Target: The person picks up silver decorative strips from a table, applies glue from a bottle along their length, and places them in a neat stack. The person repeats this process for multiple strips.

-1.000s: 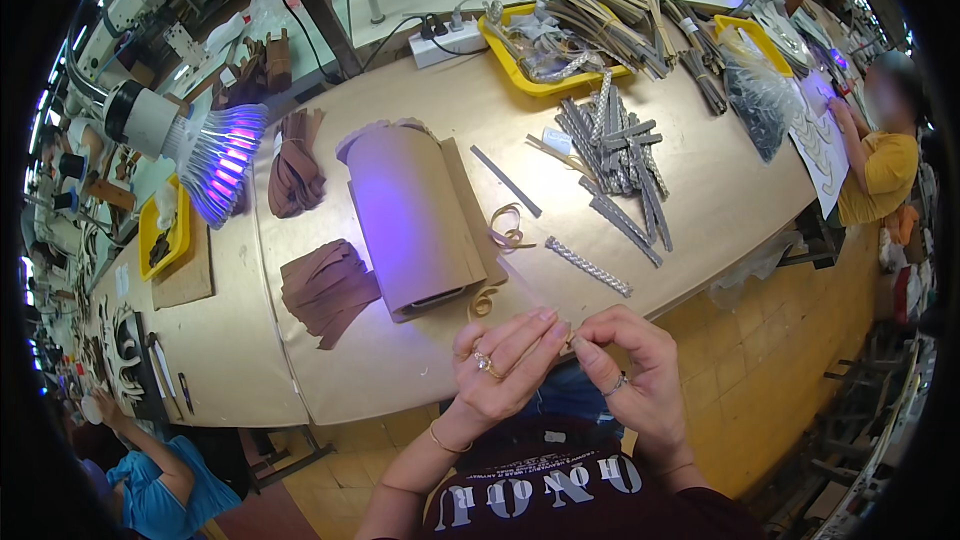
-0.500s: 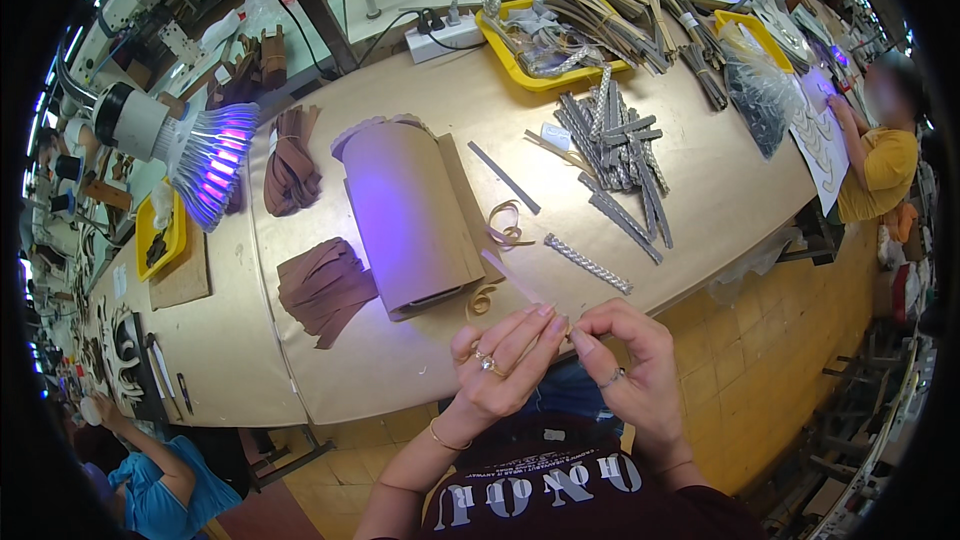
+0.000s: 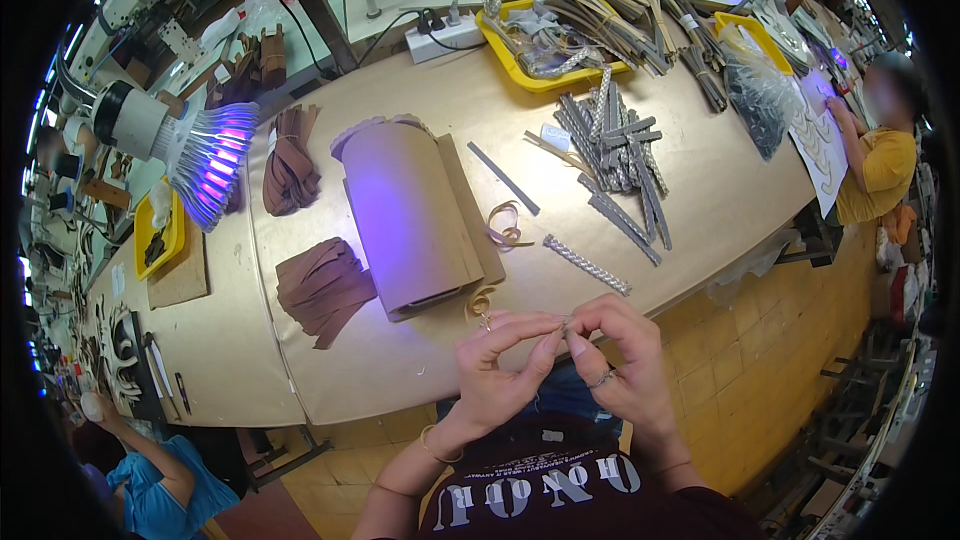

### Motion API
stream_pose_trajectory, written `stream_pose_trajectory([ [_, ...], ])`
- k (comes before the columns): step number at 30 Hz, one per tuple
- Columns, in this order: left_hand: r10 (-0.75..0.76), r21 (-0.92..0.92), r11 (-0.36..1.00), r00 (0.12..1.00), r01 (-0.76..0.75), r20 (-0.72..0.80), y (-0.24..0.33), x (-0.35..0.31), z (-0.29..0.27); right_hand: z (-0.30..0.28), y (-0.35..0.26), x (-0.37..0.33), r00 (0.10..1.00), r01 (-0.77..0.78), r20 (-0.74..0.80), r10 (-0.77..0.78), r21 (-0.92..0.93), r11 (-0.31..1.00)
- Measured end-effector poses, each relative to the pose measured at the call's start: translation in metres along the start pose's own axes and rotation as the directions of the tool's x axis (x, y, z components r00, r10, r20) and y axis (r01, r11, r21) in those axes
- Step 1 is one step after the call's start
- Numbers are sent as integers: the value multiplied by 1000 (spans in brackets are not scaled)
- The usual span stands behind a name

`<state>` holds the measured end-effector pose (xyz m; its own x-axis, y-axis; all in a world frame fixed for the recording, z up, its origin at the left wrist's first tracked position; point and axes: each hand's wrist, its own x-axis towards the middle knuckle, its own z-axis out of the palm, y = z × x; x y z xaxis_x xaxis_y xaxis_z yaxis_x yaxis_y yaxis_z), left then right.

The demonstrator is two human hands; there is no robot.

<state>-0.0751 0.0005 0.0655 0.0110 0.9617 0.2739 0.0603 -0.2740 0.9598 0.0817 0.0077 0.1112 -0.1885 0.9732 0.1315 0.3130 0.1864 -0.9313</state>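
My left hand [image 3: 508, 368] and my right hand [image 3: 622, 358] meet fingertip to fingertip just off the table's near edge. Both are closed in a pinch on something tiny between them, too small to name. Beyond them on the table lies a braided silvery strap [image 3: 587, 264]. A curled tan strip [image 3: 481, 302] rests beside my left hand, and another looped tan strip [image 3: 508, 227] is farther back. Left of these stands a rounded brown cardboard form [image 3: 405, 220], lit partly violet. One flat grey strip [image 3: 503, 178] lies right of the form.
Grey strips and braids [image 3: 615, 140] are heaped at the right. A yellow tray [image 3: 535, 83] and a power strip [image 3: 444, 38] sit behind. Brown strips [image 3: 322, 290] lie left, near a lamp [image 3: 205, 155]. Two co-workers [image 3: 885, 175] [image 3: 180, 480] are at the sides.
My left hand has turned, its fingers now curled in toward the right hand's fingertips. The pale thin strip that stuck out past its fingers no longer shows.
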Motion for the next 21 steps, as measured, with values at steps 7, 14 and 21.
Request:
stream_pose_trajectory([
  [7, -8, 198, 979, 976, 52, -218, -7, 7, -18, -14, 9, -2, 990, -86, 129, 56, 242, 966],
  [14, 499, 805, 569, 848, -165, -179, -11, 25, -43, -95, 31, -23, 987, -34, -101, 121, 613, 789],
  [21, 438, 914, 389, 896, -119, -70, -10, 31, -28, -143, 47, -51, 949, 153, -308, 70, 644, 749],
])
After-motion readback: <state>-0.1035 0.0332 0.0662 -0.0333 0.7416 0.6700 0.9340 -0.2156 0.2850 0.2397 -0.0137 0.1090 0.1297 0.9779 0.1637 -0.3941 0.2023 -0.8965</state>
